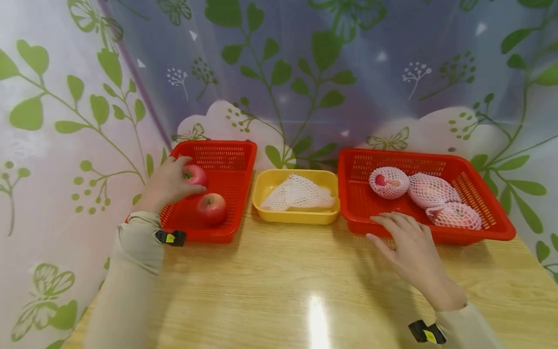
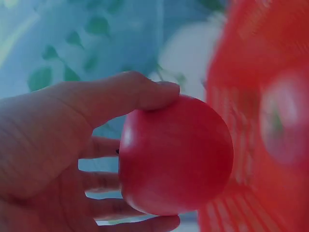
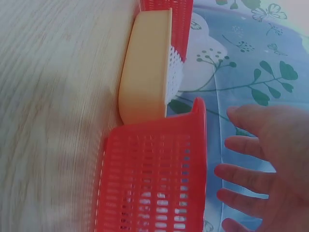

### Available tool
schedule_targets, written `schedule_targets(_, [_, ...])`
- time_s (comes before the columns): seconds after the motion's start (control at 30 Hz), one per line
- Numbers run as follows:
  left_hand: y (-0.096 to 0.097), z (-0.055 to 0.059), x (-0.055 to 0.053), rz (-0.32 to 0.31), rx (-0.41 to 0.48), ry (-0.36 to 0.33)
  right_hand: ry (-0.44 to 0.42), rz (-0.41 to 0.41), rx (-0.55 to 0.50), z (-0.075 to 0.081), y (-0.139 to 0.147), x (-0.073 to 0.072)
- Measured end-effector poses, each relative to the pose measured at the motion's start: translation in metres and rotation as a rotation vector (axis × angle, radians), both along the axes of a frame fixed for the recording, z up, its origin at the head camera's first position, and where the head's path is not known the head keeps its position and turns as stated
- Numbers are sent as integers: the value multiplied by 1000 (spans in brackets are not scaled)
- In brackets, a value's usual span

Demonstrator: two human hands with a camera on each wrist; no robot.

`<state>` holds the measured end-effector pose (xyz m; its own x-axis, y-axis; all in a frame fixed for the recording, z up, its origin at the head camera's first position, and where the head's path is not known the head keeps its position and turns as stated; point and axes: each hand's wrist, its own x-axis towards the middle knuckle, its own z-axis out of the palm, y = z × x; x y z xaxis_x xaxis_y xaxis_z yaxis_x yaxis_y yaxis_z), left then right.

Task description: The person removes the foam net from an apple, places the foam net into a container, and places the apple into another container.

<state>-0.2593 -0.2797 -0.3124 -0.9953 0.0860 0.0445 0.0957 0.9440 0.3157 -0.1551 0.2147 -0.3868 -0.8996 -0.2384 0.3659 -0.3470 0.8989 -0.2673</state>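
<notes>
My left hand [image 1: 167, 184] grips a red apple [image 1: 196, 175] at the left red basket [image 1: 224, 238], thumb on one side and fingers on the other. The left wrist view shows this apple [image 2: 176, 154] large, between the thumb and the spread fingers. A second apple [image 1: 212, 209] lies in the same basket, nearer its front. Over the front rim of the right red basket [image 1: 362, 227] hovers my right hand [image 1: 411, 249], relaxed and holding nothing. That basket holds several fruits in white foam nets [image 1: 431, 190]; a bit of red shows on the leftmost netted fruit [image 1: 389, 182].
Between the two baskets stands a yellow tray [image 1: 296, 216] with white foam netting [image 1: 298, 194] in it. All three containers stand on a wooden table [image 1: 270, 276]. Behind them hangs a cloth [image 1: 283, 97] printed with leaves and butterflies.
</notes>
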Motion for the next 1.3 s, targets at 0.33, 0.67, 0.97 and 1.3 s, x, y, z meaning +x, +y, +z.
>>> schedule_targets(0.33, [-38, -55, -2, 4, -68, -193, 19, -33, -17, -3, 19, 7])
schedule_targets(0.67, [-46, -71, 0, -7, -6, -274, 8, -51, -31, -3, 33, 7])
schedule_targets(0.97, [-39, -65, -5, -11, -3, -250, 52, -98, -65, 5, 66, 9])
schedule_targets(1.3, [16, -14, 24, -12, -65, 1, 59, -206, -116, 20, 105, 3])
